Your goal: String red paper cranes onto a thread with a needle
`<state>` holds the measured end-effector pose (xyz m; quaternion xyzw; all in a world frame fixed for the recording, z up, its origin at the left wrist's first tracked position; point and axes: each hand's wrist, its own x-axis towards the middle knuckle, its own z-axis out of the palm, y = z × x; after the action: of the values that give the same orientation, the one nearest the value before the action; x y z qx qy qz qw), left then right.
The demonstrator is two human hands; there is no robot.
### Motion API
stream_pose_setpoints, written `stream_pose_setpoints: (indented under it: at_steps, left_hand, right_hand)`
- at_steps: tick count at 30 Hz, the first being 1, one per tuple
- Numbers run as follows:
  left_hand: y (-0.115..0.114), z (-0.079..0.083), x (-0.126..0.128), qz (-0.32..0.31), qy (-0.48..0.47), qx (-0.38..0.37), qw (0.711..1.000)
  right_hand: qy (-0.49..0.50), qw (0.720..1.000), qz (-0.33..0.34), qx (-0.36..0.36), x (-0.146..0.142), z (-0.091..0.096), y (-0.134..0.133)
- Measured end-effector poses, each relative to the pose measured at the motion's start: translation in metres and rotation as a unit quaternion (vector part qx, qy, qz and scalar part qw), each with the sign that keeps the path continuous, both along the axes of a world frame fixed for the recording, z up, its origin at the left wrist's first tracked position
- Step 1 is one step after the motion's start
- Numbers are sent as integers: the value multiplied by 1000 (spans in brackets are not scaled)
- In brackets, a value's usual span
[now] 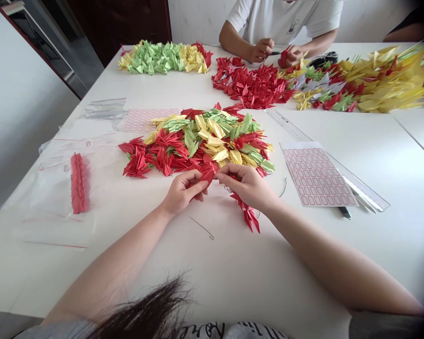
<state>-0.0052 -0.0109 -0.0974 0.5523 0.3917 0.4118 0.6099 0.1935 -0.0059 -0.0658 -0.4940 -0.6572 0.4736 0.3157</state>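
My left hand (182, 192) pinches a red folded-paper crane (207, 175) between thumb and fingers. My right hand (246, 186) is closed at the crane's right side, thumb and forefinger pressed together. Whatever lies between those fingertips is too small to make out. Under the right hand, several red paper cranes (248, 215) trail towards me, with thin dark wire or thread beside them. Just beyond both hands spreads a pile of red, green and yellow folded paper pieces (212, 136). A thin hooked wire (202, 227) lies on the table nearer to me.
Clear plastic bags (49, 188) lie at left, one with a red paper strand (78, 183). Label sheets (318, 174), a ruler (367, 186) and a dark-tipped tool (344, 212) lie at right. Across the table (102, 278), a person's hands (261, 50) work behind red pieces (250, 82).
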Motion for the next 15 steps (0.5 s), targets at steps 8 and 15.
stream_pose_setpoints:
  at_steps: [8,15]
  left_hand:
    - [1,-3,-2,15,4,9,1000]
    - [0,-7,-2,9,10,32,999]
  right_hand:
    - [-55,997,-10,45,-2,6,-3]
    - [48,997,1,-55,-1,6,-3]
